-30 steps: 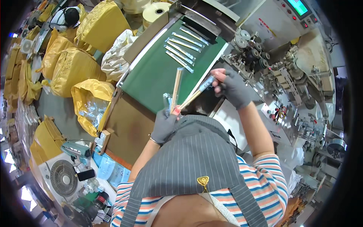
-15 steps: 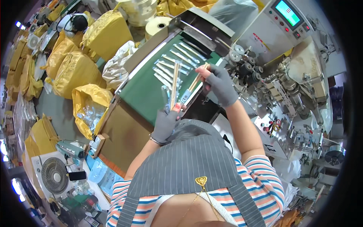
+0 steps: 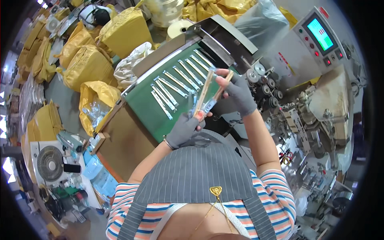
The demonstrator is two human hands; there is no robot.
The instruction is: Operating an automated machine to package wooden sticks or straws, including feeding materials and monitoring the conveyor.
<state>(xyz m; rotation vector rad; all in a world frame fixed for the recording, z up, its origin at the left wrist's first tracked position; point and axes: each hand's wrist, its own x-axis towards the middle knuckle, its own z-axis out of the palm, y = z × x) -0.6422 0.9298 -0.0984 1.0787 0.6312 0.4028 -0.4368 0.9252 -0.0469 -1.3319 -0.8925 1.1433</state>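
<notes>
My left hand, in a grey fingerless glove, is closed around the lower ends of several plastic-wrapped chopsticks, which tilt up to the right. My right hand, gloved alike, pinches the upper end of another wrapped pair; its blue-printed lower end meets my left fingers. Both hands are above the near right part of a green conveyor belt. Beyond them on the belt lies a slanting row of similar wrapped chopsticks, spaced apart. My fingers partly hide the held packets.
A machine with rollers and a lit control panel stands to the right. A metal hood covers the belt's far end. At left are yellow sacks, an open yellow bag of wrappers, a brown board and a fan.
The chopsticks in my left hand have tipped from near upright to the right, closer to those in my right hand. The whole view has shifted slightly.
</notes>
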